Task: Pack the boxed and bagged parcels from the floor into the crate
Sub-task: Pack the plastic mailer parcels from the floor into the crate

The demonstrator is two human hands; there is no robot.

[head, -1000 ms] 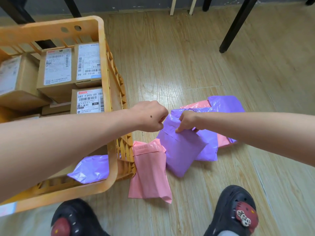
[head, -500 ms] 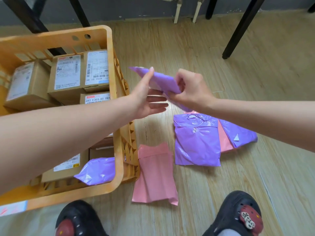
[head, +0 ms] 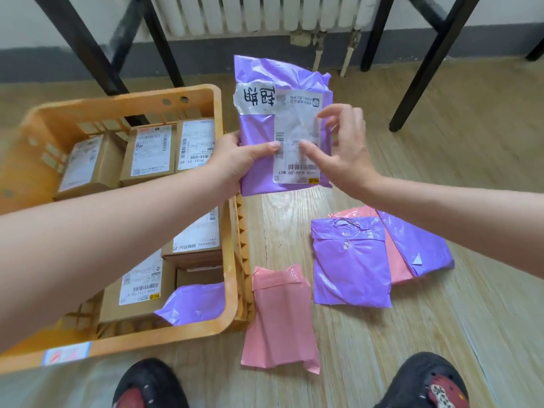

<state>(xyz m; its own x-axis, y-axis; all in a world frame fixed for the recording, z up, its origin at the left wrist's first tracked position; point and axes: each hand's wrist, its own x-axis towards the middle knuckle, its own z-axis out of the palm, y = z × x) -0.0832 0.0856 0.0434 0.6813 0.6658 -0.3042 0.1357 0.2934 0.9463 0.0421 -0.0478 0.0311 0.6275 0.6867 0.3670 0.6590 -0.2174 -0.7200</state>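
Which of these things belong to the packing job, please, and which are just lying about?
Job: orange crate; cardboard boxes and purple bag inside; labelled purple bag in left hand; on floor: near pink bag, flat purple bag, half-covered pink bag, far purple bag.
Lying about: radiator, black furniture legs, shoes.

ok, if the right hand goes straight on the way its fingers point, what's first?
Likely the white label on the purple parcel the left hand grips; the right hand is open before it, contact unclear.

Bare to the frame edge, left forearm [head: 103, 231] and right forearm [head: 459, 209]; black clogs, left shoe [head: 153, 381] with red charm [head: 131, 397], right shoe [head: 412, 378] with red spotted-bow charm [head: 443, 394].
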